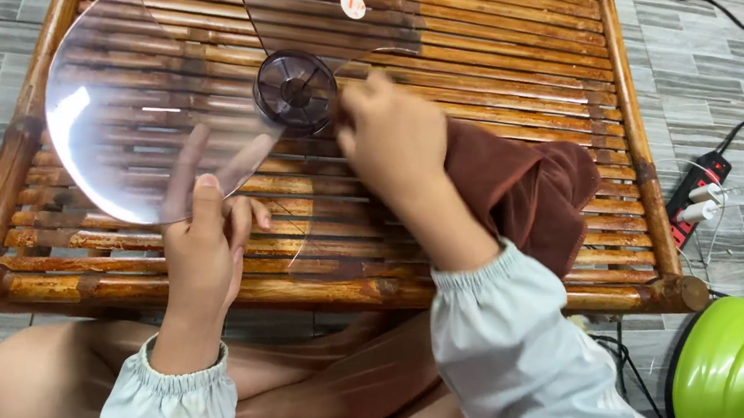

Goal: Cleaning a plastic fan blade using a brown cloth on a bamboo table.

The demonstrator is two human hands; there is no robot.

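Observation:
A clear plastic fan blade (141, 105) with a dark round hub (296, 93) is held over a bamboo slat table (514, 59). My left hand (204, 238) grips the lower edge of one blade, fingers showing through the clear plastic. My right hand (394, 138) presses a brown cloth (524, 192) against the blade right beside the hub. The cloth bunches out to the right of that hand. A second blade (337, 6) with a small round sticker reaches toward the far side.
A green fan body (732, 385) lies on the grey floor at the lower right. A power strip (699, 195) with white plugs and black and white cables sits right of the table. My bent legs (337, 387) are under the table's near edge.

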